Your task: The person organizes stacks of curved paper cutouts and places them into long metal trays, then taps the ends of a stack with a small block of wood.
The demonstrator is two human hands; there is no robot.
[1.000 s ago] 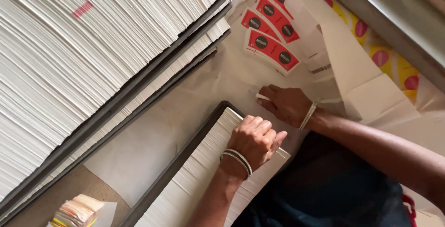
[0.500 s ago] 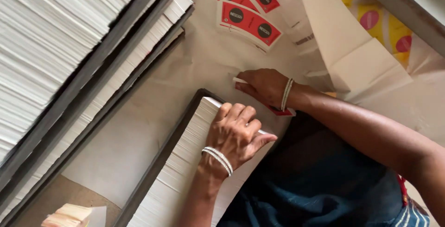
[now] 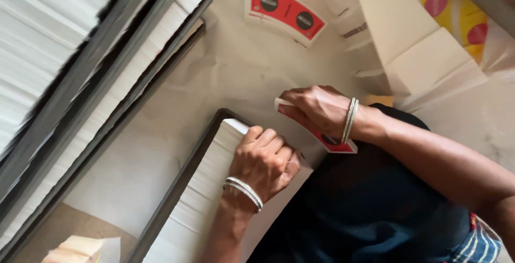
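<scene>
**Hands at the stack of flat cartons**

My left hand [image 3: 264, 161] lies on top of the long row of white cardboard sheets [image 3: 199, 198] that stand on edge in front of me, fingers curled together and pressing down at the near end of the row, with nothing gripped between them that I can see. A dark board [image 3: 179, 182] runs along the outer side of this row. My right hand [image 3: 316, 108] is just beyond, fingers closed on a red and white flat carton [image 3: 322, 136], which slants from under my palm toward my wrist, just above my dark lap [image 3: 365, 209]. Both wrists carry silver bangles.

The work surface is covered with creased pale paper [image 3: 236, 75], wrinkled and slightly stained. Along the left, tall stacks of white sheets [image 3: 48, 53] stand on edge, parted by more dark boards that run diagonally. At the top lie several more red cartons with black round marks [image 3: 284, 9], fanned one over another. To the right of them a plain folded white box blank [image 3: 424, 59] leans over a yellow cloth with pink spots [image 3: 456, 11]. At the bottom left corner a small bundle of pale card [image 3: 75, 248] rests on a brown surface.
</scene>
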